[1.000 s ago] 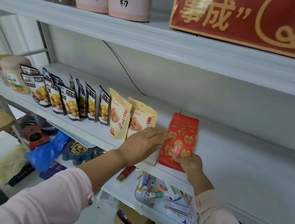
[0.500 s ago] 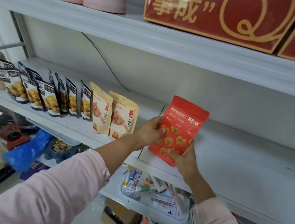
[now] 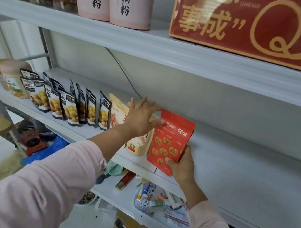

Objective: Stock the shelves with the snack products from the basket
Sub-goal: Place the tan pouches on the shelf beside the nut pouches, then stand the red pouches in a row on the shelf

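Head view: I see the left hand (image 3: pixel 141 118), fingers spread straight, hiding the top of the beige pouch (image 3: pixel 139 147). At its 3 o'clock the right hand (image 3: pixel 182 166) grips the red pouch (image 3: pixel 171 136) by its lower corner at the front of the shelf (image 3: pixel 243 175); black pouches (image 3: pixel 73 108) stand at 9 o'clock.

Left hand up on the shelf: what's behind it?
A beige pouch stands behind the left hand, beside the red pouch; only its lower part shows. The hand covers its top, so whether the palm presses it cannot be told.

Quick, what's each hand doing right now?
Left hand: open, splayed in front of the beige pouch.
Right hand: gripping the red pouch at its lower corner.
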